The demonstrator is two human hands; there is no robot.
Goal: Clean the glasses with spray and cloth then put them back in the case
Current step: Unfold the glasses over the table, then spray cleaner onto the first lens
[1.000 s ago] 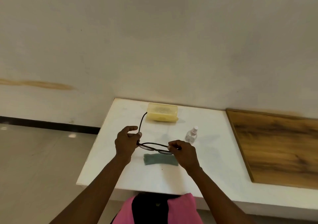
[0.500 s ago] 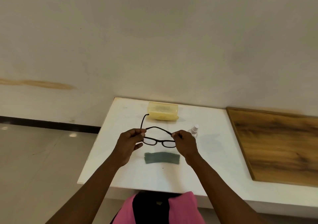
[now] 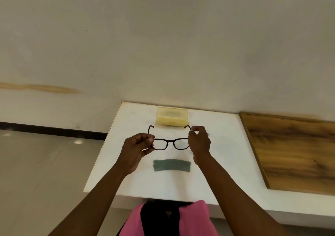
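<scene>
Above the white table (image 3: 208,163), black-framed glasses (image 3: 170,143) are held up with both temples unfolded, their tips pointed away toward the wall. The frame's left corner is pinched by the left hand (image 3: 137,148), and the right temple is pinched by the right hand (image 3: 199,143). Below them, a green cloth (image 3: 171,165) is laid flat on the table. Beyond the glasses, a yellow case (image 3: 172,116) is set closed near the wall. To the right, a wooden panel (image 3: 297,154) is seen.
</scene>
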